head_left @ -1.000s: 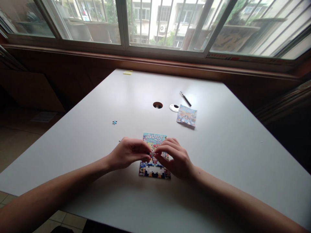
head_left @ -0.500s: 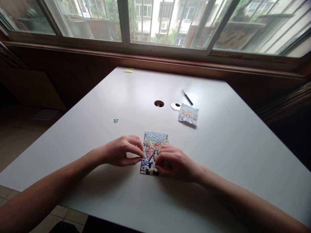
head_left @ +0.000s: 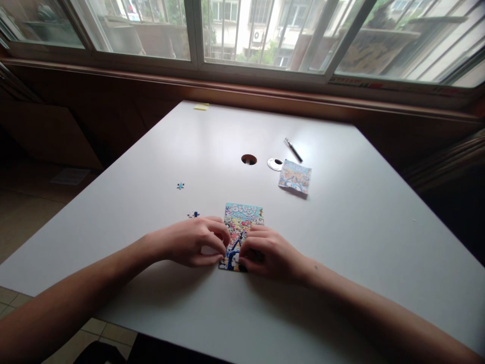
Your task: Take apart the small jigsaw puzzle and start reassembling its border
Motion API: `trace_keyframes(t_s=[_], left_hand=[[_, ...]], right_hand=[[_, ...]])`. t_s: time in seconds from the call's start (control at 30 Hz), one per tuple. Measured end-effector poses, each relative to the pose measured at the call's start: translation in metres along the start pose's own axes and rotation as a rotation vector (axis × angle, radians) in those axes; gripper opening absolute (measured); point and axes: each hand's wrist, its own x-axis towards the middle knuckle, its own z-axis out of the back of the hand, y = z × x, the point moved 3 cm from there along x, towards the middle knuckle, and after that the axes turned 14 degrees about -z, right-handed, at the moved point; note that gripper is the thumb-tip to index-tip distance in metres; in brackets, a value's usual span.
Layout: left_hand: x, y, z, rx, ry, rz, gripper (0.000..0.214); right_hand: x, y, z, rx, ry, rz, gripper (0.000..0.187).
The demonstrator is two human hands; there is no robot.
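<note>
A small colourful jigsaw puzzle (head_left: 241, 224) lies flat on the white table (head_left: 341, 242) in front of me. My left hand (head_left: 193, 241) rests at its lower left edge with fingers curled, fingertips pressed on the puzzle. My right hand (head_left: 267, 253) covers its lower right part, fingers bent and pressing down. Whether either hand holds a piece is hidden. Two loose puzzle pieces lie to the left: one (head_left: 193, 214) just beyond my left hand, another (head_left: 181, 185) farther off.
Farther back lie a small printed card (head_left: 294, 177), a white ring-shaped cap (head_left: 275, 164), a round cable hole (head_left: 249, 160), a pen (head_left: 293, 150) and a yellow sticky note (head_left: 200, 107). Windows run along the far wall.
Both hands came down from holding a small piece above the puzzle and now press on its lower part. A loose piece beside my left hand has come into sight.
</note>
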Motion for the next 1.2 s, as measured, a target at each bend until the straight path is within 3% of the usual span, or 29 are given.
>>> trace_keyframes(t_s=[0.37, 0.73, 1.03, 1.2], left_hand=[[0.002, -0.004, -0.002, 0.061, 0.022, 0.002, 0.017], [0.004, -0.008, -0.009, 0.203, 0.049, -0.044, 0.014], [0.006, -0.011, -0.015, 0.395, 0.114, -0.124, 0.011], [0.009, -0.012, -0.018, 0.378, 0.114, -0.095, 0.012]], right_hand=[[0.002, 0.001, 0.001, -0.002, 0.037, -0.048, 0.01], [0.002, 0.0, 0.002, -0.001, 0.061, -0.008, 0.007], [-0.002, 0.012, 0.006, -0.324, -0.004, 0.248, 0.019], [-0.003, 0.014, 0.002, -0.354, 0.003, 0.284, 0.02]])
